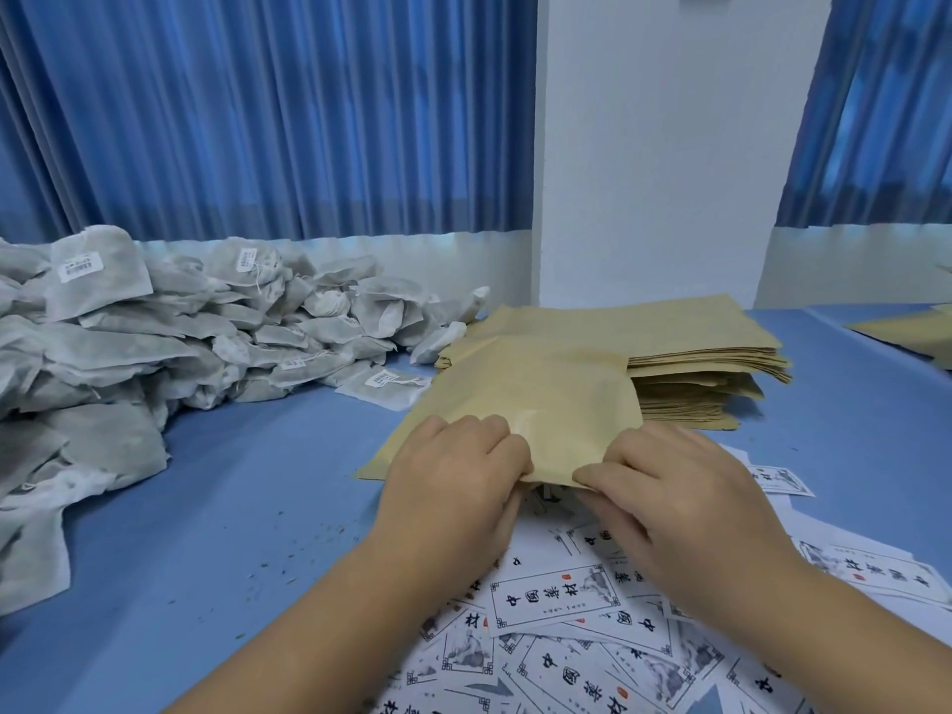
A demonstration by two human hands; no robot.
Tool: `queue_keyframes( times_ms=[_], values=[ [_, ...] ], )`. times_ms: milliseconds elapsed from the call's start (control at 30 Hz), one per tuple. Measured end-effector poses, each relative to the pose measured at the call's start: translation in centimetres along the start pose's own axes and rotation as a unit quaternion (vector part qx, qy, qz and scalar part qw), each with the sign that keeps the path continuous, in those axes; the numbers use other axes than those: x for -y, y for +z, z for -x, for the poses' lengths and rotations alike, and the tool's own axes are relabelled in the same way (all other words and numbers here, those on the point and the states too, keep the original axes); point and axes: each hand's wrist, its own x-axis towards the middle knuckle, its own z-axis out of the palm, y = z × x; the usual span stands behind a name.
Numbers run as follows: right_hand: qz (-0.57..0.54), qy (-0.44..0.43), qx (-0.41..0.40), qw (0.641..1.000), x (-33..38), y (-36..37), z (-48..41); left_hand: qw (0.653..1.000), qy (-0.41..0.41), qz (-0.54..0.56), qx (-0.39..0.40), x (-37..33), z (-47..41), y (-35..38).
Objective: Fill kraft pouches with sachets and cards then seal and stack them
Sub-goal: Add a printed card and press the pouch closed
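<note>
Both hands on one kraft pouch (530, 404), lying flat on blue table (232, 507) w/ near edge over loose cards (556, 600). Left hand (453, 487) & right hand (685, 507) each pinch that near edge, fingers curled on it. Pouch stack (695, 347) just behind, sachet pile (154, 332) far left.

Matt kraft-paper pouch (525, 404); gauzy sachets (154, 327)
</note>
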Motion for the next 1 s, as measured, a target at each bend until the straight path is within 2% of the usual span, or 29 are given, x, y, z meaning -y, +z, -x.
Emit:
queue_keyframes(
  times_ms=[167,333,467,633,700,733,767,800,867,900,933,967,1000],
  values=[
    [-0.015,0.008,-0.006,1.000,0.6,0.4,-0.2,0.999,0.037,0.003,-0.008,-0.7,-0.3,0.0],
    [-0.028,0.005,0.020,0.999,0.1,-0.2,0.1,0.999,-0.004,0.025,-0.026,0.3,0.1,-0.1],
    [-0.007,0.019,0.016,1.000,-0.8,-0.4,0.3,0.999,0.013,0.032,-0.014,2.6,0.9,-0.2],
    [0.013,0.055,-0.011,0.998,-2.3,-0.9,0.5,0.994,-0.091,0.023,-0.057,6.2,2.1,-0.8],
    [-0.008,0.082,0.008,0.997,-2.7,-1.0,0.7,0.968,-0.225,0.098,-0.060,6.8,2.1,-0.7],
    [-0.040,0.113,0.015,0.993,-2.7,-1.0,0.7,0.929,-0.323,0.167,-0.071,6.9,2.0,-0.6],
    [-0.092,0.157,0.028,0.983,-2.6,-1.1,0.7,0.858,-0.427,0.273,-0.081,6.8,1.7,-0.6],
    [-0.159,0.211,0.039,0.964,-2.5,-1.2,0.6,0.751,-0.510,0.409,-0.094,6.7,1.5,-0.6],
    [-0.325,0.317,0.036,0.890,-2.1,-1.1,0.2,0.507,-0.577,0.630,-0.108,6.3,1.1,-0.8],
    [-0.407,0.370,0.027,0.835,-1.8,-1.1,-0.1,0.426,-0.577,0.690,-0.103,6.1,1.0,-1.0],
    [-0.471,0.421,0.016,0.775,-1.6,-0.9,-0.2,0.381,-0.571,0.722,-0.092,6.0,0.9,-1.2],
    [-0.505,0.465,0.005,0.727,-1.6,-0.7,-0.3,0.364,-0.565,0.736,-0.079,5.9,0.8,-1.3],
    [-0.510,0.502,0.005,0.699,-1.6,-0.5,-0.3,0.362,-0.557,0.745,-0.060,5.6,0.7,-1.4]
  ],
)
